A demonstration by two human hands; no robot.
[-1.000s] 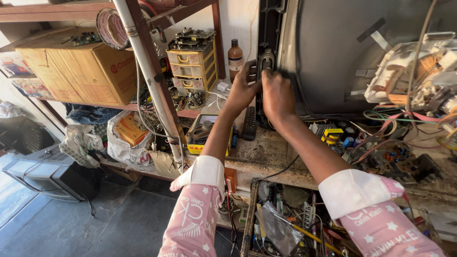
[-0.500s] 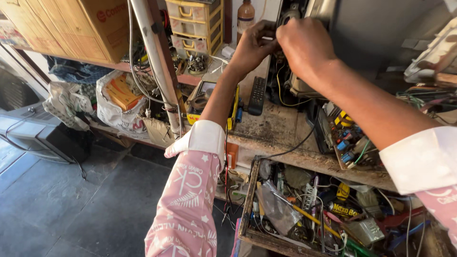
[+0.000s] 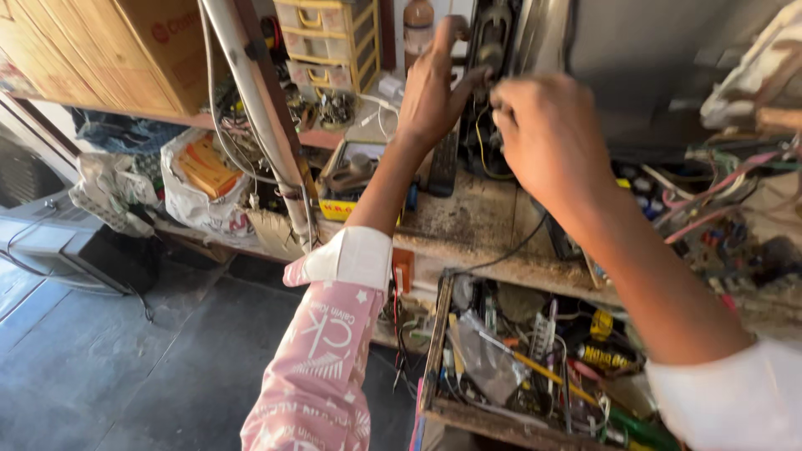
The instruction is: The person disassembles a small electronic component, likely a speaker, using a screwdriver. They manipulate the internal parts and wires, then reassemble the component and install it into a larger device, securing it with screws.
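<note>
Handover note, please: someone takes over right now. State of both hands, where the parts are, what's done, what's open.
Left hand: raised to the dark speaker strip at the side of the grey set, fingers on it.
Right hand: beside it at the same spot, blurred; whether it pinches anything I cannot tell.
Yellow wire hangs below the strip.
Open drawer of tools and parts sits under the workbench.
Done: not visible. Open: the strip is still on the set.

Both arms reach forward, left hand [image 3: 433, 96] and right hand [image 3: 547, 138] raised, fingers curled.
</note>
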